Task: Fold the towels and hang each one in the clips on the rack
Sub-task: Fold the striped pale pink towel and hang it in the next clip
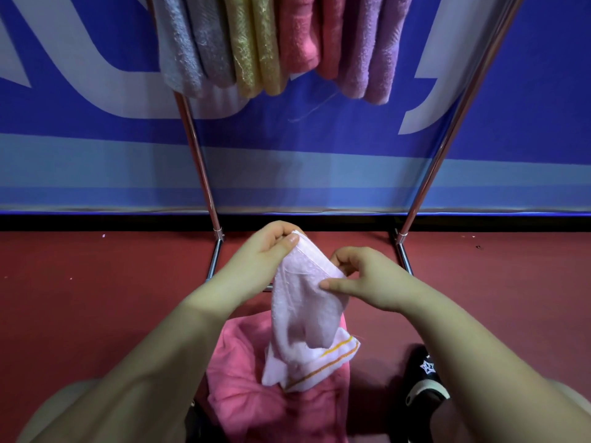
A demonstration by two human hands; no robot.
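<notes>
Rack [447,139] loaded, we're on the pale pink towel.
Blue banner [319,148] behind the rack; eight folded towel lobes hang there: two grey [198,49], two yellow [256,49], two pink [303,36], two purple [371,52]; clips out of view. One dark pink towel [252,388] heaped below. Pale pink towel [303,314] hangs between our hands: left hand [265,251] pinches the top corner, right hand [367,279] pinches the edge.
</notes>
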